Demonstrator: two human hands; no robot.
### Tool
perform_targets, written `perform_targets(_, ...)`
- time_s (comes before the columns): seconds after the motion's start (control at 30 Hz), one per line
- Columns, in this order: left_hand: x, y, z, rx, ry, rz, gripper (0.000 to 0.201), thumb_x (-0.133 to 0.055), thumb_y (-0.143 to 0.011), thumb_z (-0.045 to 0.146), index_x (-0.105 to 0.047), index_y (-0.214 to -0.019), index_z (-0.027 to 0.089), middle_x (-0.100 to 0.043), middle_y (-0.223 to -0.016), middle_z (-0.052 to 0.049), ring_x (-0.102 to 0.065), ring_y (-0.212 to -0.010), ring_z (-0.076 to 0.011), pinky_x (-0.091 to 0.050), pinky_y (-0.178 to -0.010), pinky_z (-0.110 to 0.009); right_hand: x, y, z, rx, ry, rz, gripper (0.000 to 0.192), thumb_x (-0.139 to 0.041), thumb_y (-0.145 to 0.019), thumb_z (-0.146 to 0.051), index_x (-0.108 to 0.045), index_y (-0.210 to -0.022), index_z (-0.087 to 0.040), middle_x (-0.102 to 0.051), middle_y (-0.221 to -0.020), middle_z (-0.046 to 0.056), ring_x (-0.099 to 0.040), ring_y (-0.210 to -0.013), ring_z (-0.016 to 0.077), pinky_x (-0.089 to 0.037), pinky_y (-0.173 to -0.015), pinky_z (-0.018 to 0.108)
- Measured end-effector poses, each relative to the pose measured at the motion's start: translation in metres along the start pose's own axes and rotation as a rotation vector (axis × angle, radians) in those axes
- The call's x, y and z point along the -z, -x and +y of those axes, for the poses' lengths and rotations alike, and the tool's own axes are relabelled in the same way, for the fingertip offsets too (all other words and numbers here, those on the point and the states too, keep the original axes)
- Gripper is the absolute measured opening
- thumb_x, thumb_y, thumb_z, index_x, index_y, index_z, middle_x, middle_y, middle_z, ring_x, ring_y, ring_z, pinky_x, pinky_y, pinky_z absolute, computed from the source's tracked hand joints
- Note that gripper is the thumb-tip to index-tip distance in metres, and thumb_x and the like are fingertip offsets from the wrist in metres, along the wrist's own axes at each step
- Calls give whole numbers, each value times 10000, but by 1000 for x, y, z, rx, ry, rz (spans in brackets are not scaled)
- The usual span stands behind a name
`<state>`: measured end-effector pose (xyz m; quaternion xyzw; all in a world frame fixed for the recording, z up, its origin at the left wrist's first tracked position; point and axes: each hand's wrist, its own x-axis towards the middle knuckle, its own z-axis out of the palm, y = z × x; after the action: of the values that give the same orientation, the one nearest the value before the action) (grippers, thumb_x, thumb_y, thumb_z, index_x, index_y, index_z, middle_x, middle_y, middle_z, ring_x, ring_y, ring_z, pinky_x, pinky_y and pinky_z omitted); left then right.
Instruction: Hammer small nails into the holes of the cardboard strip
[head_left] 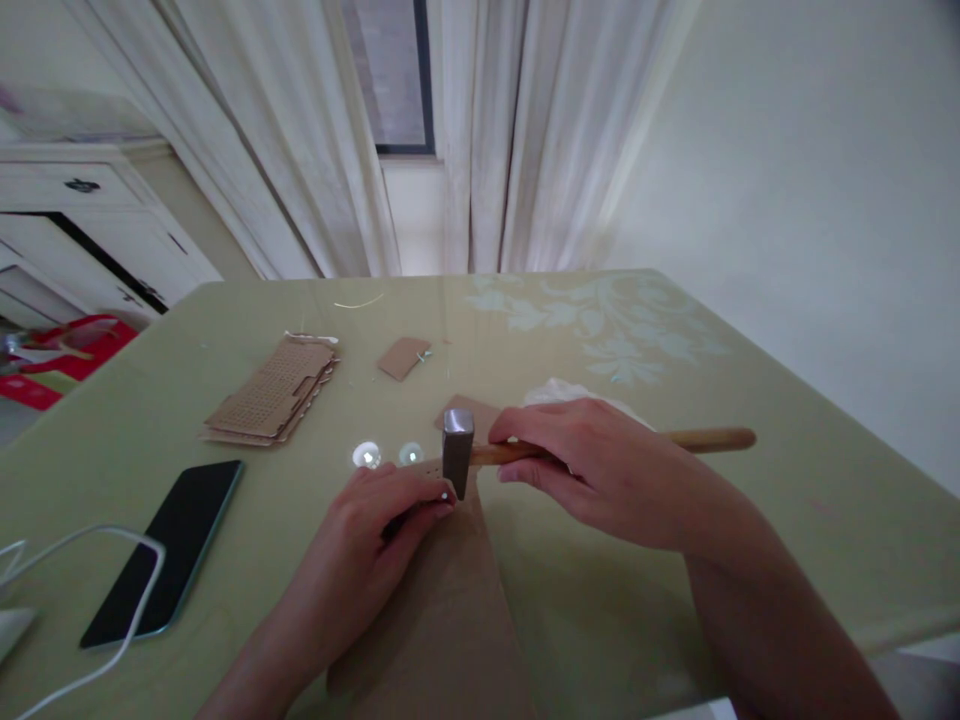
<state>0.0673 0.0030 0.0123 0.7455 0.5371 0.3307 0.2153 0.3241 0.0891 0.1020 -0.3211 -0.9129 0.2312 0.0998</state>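
Observation:
My right hand [577,450] grips a hammer [459,440] by its wooden handle, close to the metal head. The handle's end sticks out to the right beyond my hand. Just left of the hammer head, my left hand [386,535] is closed in a pinch, with a tiny bright spot at its fingertips. What the fingers hold is too small to make out. Beneath both lies a brown sheet [450,610] of leather or cardboard, reaching toward me. Part of a brown piece with small holes [429,470] shows behind my left fingers.
A stack of perforated brown sheets [274,390] lies at the left. Beyond my hands are a small brown square [403,357] and crumpled white material [562,392]. A phone [169,550] and white cable [154,580] occupy the near left of the table [637,620].

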Motion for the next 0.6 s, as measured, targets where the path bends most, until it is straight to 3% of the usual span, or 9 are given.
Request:
perform_targets(0.17, -1, -1, 2, -11, -2, 10, 159, -670, -1037, 278, -754, -902, 286, -779, -872, 38, -681, -832, -192, -491, -808, -336, 2, 2, -5, 6, -51, 105, 82, -628, -1104, -305, -683, -1095, -245, -751, -930, 5, -670, -851, 203, -397, -776, 312)
perform_targets(0.33, -1, -1, 4, -20, -22, -16, 206, -649, -1047, 284, -738, -863, 264, -755, -845, 22, -667, -809, -191, -485, -776, -336, 1, 5, -8, 4, -65, 44, 84, -620, -1099, -286, -692, -1112, -244, -761, -984, 32, -674, -896, 220, -421, -787, 319)
perform_targets(0.47, 0, -1, 5, -20, -38, 2, 185, -647, -1044, 294, -762, -899, 275, -767, -845, 17, -677, -808, -196, -511, -800, -341, 2, 5, -7, 7, -67, 96, 93, -598, -1103, -277, -684, -1082, -246, -750, -953, 26, -662, -868, 214, -418, -776, 317)
perform_targets(0.6, -2, -1, 3, -15, -33, -8, 194, -646, -1040, 305, -778, -901, 275, -791, -890, 5, -697, -827, -206, -516, -779, -341, 2, 4, -6, 32, -86, 33, 86, -613, -1108, -291, -687, -1094, -249, -755, -982, 21, -665, -888, 213, -416, -784, 318)
